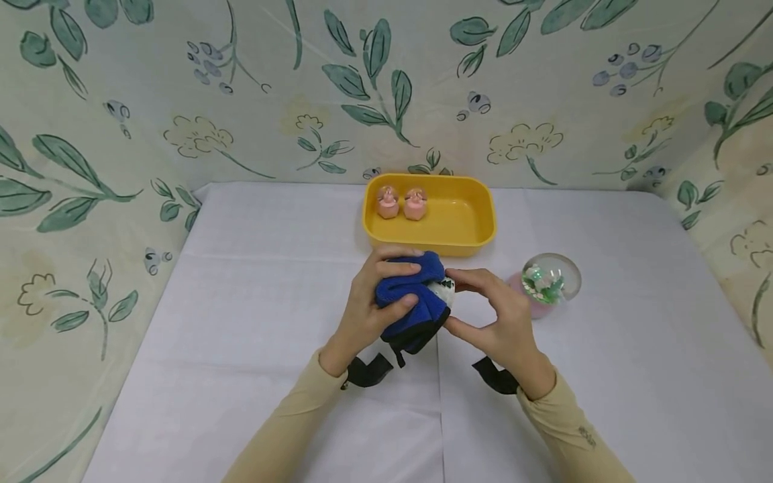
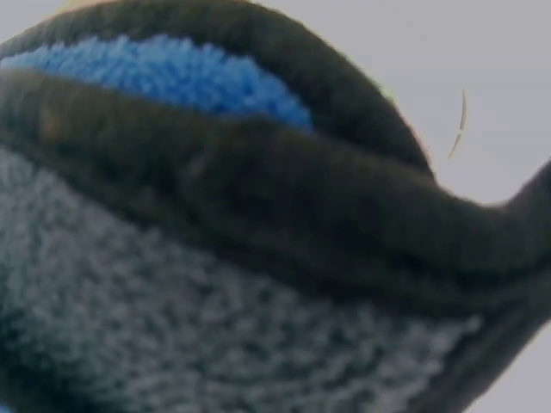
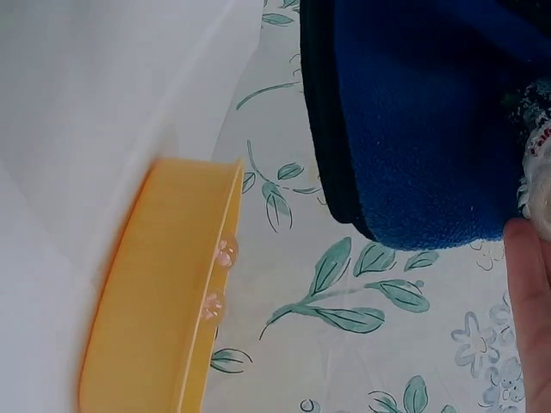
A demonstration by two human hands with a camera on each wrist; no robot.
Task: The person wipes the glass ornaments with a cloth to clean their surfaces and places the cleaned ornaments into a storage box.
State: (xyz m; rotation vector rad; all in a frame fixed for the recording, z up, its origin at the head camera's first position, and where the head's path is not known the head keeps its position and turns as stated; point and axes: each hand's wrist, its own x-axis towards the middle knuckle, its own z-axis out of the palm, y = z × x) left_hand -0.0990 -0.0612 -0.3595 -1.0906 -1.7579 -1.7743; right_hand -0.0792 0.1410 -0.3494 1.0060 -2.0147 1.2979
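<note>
Wiping or drying appears to be under way, judging by the wrapped cloth. The left hand [image 1: 368, 288] is gripping a folded blue cloth [image 1: 427, 315], its fingers curling over the far part and its thumb pressing the near part. Black edging is running along the cloth, and the left wrist view is showing a grey face as well. The right hand [image 1: 507, 322] is pinching a white ornament [image 1: 445, 290] between thumb and forefinger; so both grips are closing on something. The ornament is sitting in the cloth's right-hand fold, between the two hands, nearer than the yellow tray [image 1: 431, 245] and left of the snow globe [image 1: 549, 278]. The cloth is covering most of it, so its full shape is not showing.

Progress: two small pink ornaments [image 1: 388, 203] [image 1: 415, 204] are standing side by side at the tray's left end; these are looking finished, a judgement only. The right part of the tray is lying bare. The snow globe, with its pink base, is resting on the white-covered bench [image 1: 272, 268] just right of the right hand, outside the tray; whether it is awaiting a wipe, I cannot tell. The white ornament is seeming part-done, with its release from the cloth remaining.
</note>
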